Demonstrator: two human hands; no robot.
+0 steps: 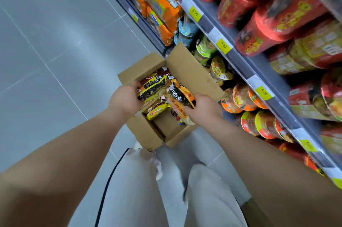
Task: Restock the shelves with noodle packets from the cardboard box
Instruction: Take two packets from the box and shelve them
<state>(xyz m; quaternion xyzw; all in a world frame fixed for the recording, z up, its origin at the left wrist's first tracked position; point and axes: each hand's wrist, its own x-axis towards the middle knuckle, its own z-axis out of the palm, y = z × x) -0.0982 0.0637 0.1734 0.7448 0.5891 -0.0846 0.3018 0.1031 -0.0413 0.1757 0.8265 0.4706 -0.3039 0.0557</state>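
We are reaching both hands into the open brown cardboard box (187, 71), which is sitting on the grey tiled floor (55, 41) just beside the grey metal shelves (238, 60). Our left hand (125, 100) seems to be gripping a yellow-and-black noodle packet (151, 88), fingers hidden; our right hand (203, 108) is clutching an orange-and-black noodle packet (182, 98).

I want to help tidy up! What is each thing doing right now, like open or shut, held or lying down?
box: open, flaps up, on the floor, partly full.
left hand: grips the black packet.
right hand: grips the orange packet.
black packet: held at the box's top.
orange packet: held over the box.
yellow packet: lying loose in the box.
shelves: stocked with cups.
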